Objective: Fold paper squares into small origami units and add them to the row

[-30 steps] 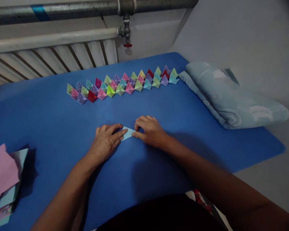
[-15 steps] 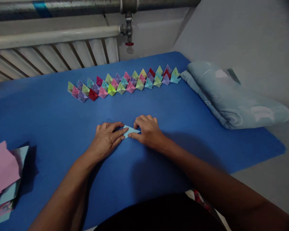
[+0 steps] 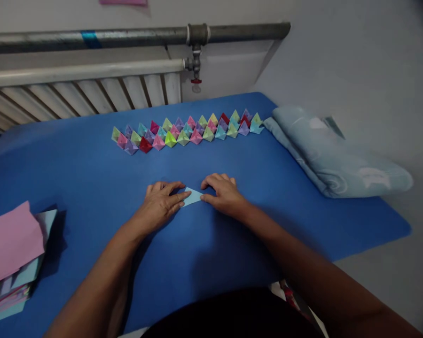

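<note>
A small light-blue piece of folded paper (image 3: 193, 196) lies on the blue tabletop, pointed at its right end. My left hand (image 3: 161, 203) rests on its left part with fingers spread and stretched, the fingertips pressing the paper down and covering that end. At the right corner, the thumb of my right hand (image 3: 223, 193) touches the paper. The right index finger is bent and stays apart from the thumb, with a gap between them; the other fingers curl behind it.
Several rows of small colourful folded-paper pieces (image 3: 183, 137) stand at the back of the blue table (image 3: 91, 188). A stack of coloured paper sheets (image 3: 12, 239) lies at the left. A folded light-blue blanket (image 3: 338, 159) sits at the right. Behind are a radiator (image 3: 120, 91) and a pipe (image 3: 144, 37).
The camera view has tilted up and shifted slightly left. My right thumb has slid outward to the paper's right corner, while my left hand stays on its left part.
</note>
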A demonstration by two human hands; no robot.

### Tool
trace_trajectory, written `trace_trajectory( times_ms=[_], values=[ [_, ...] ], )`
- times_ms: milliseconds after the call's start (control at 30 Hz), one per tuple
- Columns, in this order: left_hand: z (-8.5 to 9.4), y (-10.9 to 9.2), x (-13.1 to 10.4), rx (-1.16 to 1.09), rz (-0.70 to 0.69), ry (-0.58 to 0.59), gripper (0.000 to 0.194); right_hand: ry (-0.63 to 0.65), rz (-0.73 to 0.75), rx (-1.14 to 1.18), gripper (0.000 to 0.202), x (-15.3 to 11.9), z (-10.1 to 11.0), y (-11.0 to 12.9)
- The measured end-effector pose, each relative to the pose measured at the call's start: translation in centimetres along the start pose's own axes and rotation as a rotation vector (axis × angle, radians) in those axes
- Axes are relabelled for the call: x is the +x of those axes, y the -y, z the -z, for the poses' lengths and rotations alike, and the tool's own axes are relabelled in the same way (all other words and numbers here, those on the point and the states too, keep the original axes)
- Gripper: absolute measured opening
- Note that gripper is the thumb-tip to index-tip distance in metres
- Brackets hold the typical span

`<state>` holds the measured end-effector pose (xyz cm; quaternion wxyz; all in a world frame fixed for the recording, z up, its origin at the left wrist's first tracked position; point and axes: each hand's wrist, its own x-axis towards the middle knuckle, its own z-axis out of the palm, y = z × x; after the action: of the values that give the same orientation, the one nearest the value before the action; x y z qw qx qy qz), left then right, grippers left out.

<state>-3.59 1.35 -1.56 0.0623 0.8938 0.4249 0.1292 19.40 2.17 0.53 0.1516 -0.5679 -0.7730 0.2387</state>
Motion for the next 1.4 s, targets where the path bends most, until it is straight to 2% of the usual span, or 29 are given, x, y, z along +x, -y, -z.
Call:
trace_trajectory(
  times_ms=[100, 200, 300, 367, 500, 767, 1067, 1400],
  values=[
    [0.0, -0.5, -0.1, 0.022, -0.003, -0.065, 0.032, 0.008, 0.01, -0.014, 0.018, -0.1, 0.3, 0.2],
    [-0.1, -1.5, 0.0, 0.045, -0.063, -0.147, 0.03, -0.013, 0.032, 0.005, 0.018, -0.2, 0.4, 0.3],
    [-0.2, -2.5, 0.3, 0.014, -0.112, -0.128, 0.027, -0.029, 0.067, 0.04, 0.013, -0.2, 0.4, 0.2],
    [-0.3, -2.8, 0.6, -0.006, -0.093, -0.119, 0.023, -0.031, 0.081, 0.062, 0.011, -0.2, 0.4, 0.0],
    [-0.7, -2.4, 1.2, -0.013, -0.045, -0.151, 0.023, -0.055, 0.077, 0.125, 0.008, 0.3, 0.4, -0.4],
    [-1.2, -1.6, 1.3, -0.065, -0.101, -0.261, 0.024, -0.109, 0.05, 0.258, 0.006, 0.9, 0.3, -1.0],
    [-1.2, -1.0, 1.2, -0.191, -0.037, -0.203, 0.027, -0.125, 0.015, 0.403, 0.006, 0.8, 0.4, -1.1],
    [-1.0, -1.2, 1.3, -0.173, -0.031, -0.237, 0.025, -0.133, -0.049, 0.525, 0.008, 0.4, 0.4, -0.6]
  ],
)
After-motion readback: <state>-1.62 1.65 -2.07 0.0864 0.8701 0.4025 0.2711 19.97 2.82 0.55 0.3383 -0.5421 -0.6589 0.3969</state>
